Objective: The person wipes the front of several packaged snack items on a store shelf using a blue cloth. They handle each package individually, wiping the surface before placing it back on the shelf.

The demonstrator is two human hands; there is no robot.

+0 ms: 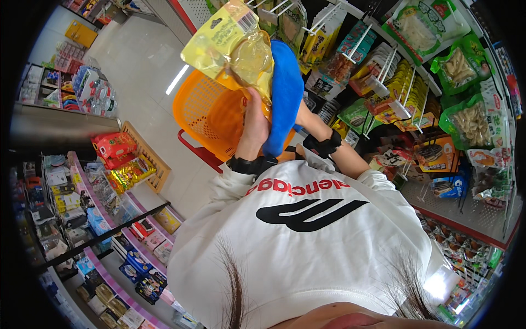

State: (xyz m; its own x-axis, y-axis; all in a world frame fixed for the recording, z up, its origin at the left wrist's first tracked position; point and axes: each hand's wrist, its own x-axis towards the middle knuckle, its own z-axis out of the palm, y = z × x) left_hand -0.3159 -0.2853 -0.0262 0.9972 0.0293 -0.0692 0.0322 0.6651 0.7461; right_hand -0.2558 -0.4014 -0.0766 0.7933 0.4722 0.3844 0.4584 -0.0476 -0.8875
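My left hand (pixel 256 119) grips the lower end of a shiny yellow plastic food packet (pixel 250 53), held up with its hang-hole header to the upper left. A barcode shows on the header. A blue cloth (pixel 283 90) lies along the packet's right side, with my right hand (pixel 302 115) holding it from behind. Most of the right hand's fingers are hidden by the cloth. Below and behind both hands is an orange perforated plastic basket (pixel 197 98), partly covered by the packet and my left arm.
Snack packets hang on white hooks (pixel 404 94) of a rack close at my right. Something red (pixel 201 154) with a bent bar is under the basket. To the left are goods shelves (pixel 98 230), a wooden crate (pixel 158 174) with red and yellow packs, and the tiled floor (pixel 135 57).
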